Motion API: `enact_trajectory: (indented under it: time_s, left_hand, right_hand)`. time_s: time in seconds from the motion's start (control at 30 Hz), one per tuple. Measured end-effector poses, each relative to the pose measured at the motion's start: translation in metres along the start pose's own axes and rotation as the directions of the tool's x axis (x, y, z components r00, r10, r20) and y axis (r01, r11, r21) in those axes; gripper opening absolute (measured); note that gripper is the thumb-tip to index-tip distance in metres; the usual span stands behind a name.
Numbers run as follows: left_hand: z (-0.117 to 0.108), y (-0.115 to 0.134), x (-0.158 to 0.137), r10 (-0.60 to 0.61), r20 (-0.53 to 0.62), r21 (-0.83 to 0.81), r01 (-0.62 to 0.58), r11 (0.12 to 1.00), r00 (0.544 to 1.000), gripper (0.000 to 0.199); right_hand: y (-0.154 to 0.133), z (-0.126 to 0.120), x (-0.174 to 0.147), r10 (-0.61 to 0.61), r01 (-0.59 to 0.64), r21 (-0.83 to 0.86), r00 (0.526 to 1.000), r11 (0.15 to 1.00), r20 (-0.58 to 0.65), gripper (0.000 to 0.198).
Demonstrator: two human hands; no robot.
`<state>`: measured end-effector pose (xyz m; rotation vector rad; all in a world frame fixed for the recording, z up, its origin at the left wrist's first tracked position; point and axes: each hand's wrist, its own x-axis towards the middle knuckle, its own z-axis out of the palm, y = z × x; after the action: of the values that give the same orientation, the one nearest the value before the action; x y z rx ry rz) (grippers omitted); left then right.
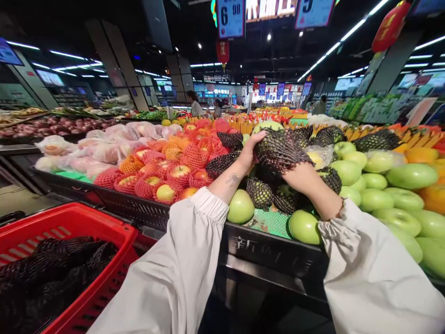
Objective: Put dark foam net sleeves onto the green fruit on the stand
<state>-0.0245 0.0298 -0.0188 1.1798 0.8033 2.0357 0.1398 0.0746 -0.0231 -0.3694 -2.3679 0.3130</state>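
My left hand [249, 150] is closed round a green apple [268, 126], its thumb along the near side. A stretched black foam net [283, 149] hangs over the lower part of the apple. My right hand [298, 176] reaches into or under that net from the right, and the mesh covers its fingers. Both hands are above the display bin. Below them lie apples in black nets [259, 193], a bare green apple [241, 207] and another bare green apple [304, 227] by the front edge.
Red-netted apples [180, 172] and bagged fruit [121, 141] fill the left side. Bare green apples [377, 199] are heaped at right. A red basket [128, 232] holding black nets [55, 278] stands lower left. The black bin rim [271, 248] runs in front of me.
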Motion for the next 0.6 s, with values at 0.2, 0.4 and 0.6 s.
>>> enact_trajectory:
  time_s: [0.2,0.4,0.6]
  left_hand:
    - [-0.001,0.005,-0.004,0.019,0.112,-0.014,-0.018,1.000,0.994,0.045]
    - [-0.010,0.000,-0.004,-0.207,0.395,0.335,0.069,0.940,0.895,0.050]
    - [-0.014,-0.006,0.001,-0.276,0.227,0.438,0.155,0.885,0.934,0.045]
  right_hand:
    - [0.000,-0.004,0.001,0.047,-0.032,0.146,0.993,0.989,-0.104,0.041]
    - [-0.010,-0.012,0.001,-0.048,0.090,0.291,0.988,0.952,-0.147,0.063]
    - [-0.004,-0.015,0.003,0.030,-0.023,0.432,0.999,0.902,-0.011,0.067]
